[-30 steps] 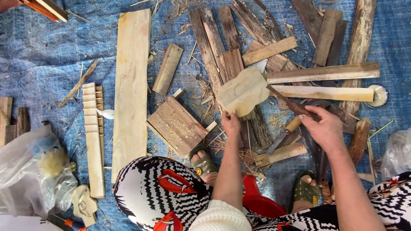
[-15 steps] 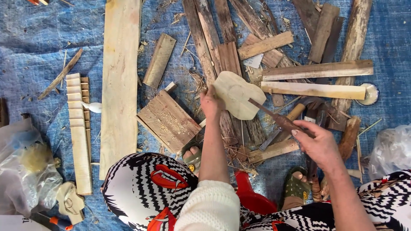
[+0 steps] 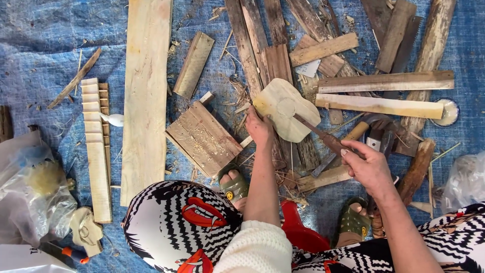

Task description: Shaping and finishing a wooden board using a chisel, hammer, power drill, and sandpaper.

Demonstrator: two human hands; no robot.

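The left hand [image 3: 260,129] gripped the pale blank [image 3: 286,108] by its lower-left edge, fingers closed on it, holding it above the square board [image 3: 203,137] and to its right. The right hand [image 3: 368,164], fist wrapped round a knife [image 3: 323,137], laid the blade tip on the blank's right face. Cutting well probably meant shallow strokes away from the holding fingers, the blank braced firm.
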